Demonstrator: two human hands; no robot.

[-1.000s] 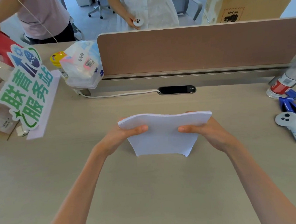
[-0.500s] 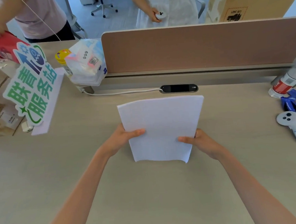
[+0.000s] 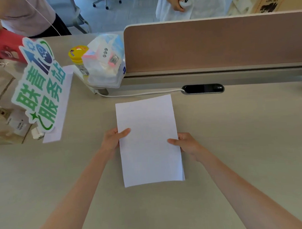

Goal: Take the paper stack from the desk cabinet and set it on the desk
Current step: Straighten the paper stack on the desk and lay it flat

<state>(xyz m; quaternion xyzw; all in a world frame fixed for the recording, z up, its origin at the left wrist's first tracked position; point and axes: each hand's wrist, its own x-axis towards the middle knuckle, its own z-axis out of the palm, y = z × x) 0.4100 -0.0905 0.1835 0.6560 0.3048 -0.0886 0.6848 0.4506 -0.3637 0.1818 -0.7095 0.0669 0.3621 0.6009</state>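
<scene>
A white paper stack (image 3: 148, 139) lies flat, lengthwise away from me, on the beige desk (image 3: 235, 145) in the middle of the view. My left hand (image 3: 113, 139) grips its left edge, thumb on top of the sheets. My right hand (image 3: 186, 144) grips the right edge the same way, thumb on the paper. The desk cabinet is out of view.
A brown divider panel (image 3: 213, 42) runs along the desk's back, with a black cable port (image 3: 203, 89) and a white cable in front. A green-lettered sign (image 3: 38, 88), a yellow-lidded jar (image 3: 78, 58) and a plastic bag (image 3: 105, 62) stand at the left. Two people stand beyond the desk.
The stack was held up on edge and bowed; it has been tipped down away from me and now lies flat on the desk. Both hands slid lower along its sides.
</scene>
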